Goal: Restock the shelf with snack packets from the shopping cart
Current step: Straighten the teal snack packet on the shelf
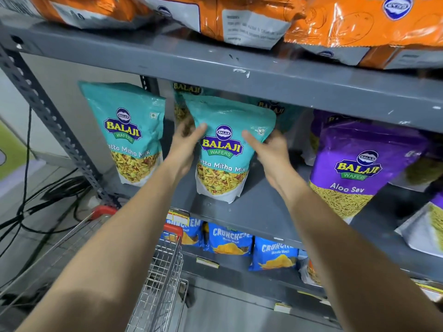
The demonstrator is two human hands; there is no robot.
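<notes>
1. Upright on the grey middle shelf (259,207): teal packet (223,149), gripped by left hand (184,149) and right hand (271,152)
2. Beside: one more front teal packet (129,135), three purple packets (354,168)
3. Below: wire shopping cart (163,271)

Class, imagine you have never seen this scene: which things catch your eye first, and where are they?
Both hands, left and right, grip a teal Khatta Mitha Mix packet standing on the grey middle shelf. A purple Aloo Sev packet stands to its right, with orange packets above.

Evenly lit from overhead, with glare on the orange packets (251,17). Wide-angle bending at the edges; slight blur around the left hand (184,144).
</notes>
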